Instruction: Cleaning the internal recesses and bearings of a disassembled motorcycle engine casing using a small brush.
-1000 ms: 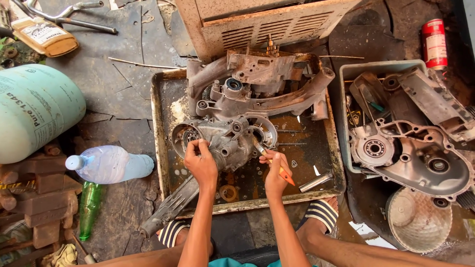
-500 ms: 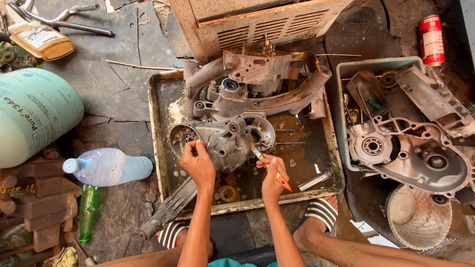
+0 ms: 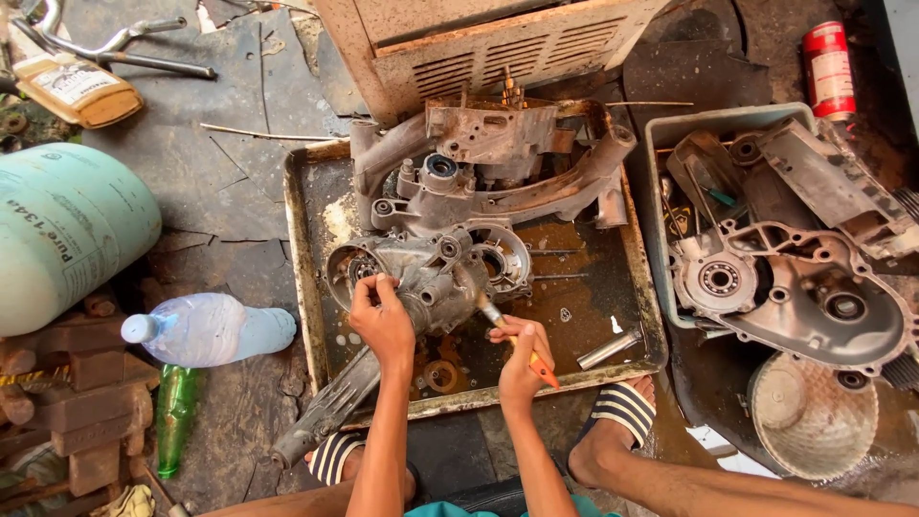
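Barely shifted, left hand (image 3: 381, 321) grips engine casing (image 3: 431, 278); right hand (image 3: 519, 359) clasps brush (image 3: 517, 335), bristles hidden.

Not much moves here tbh: the left hand (image 3: 383, 321) slides a touch lower on the greasy engine casing (image 3: 436, 278), fingers curling over its round opening. The right hand (image 3: 518, 359) drifts a bit down and right, so the orange-handled brush (image 3: 517, 343) tilts steeper against the casing's edge.
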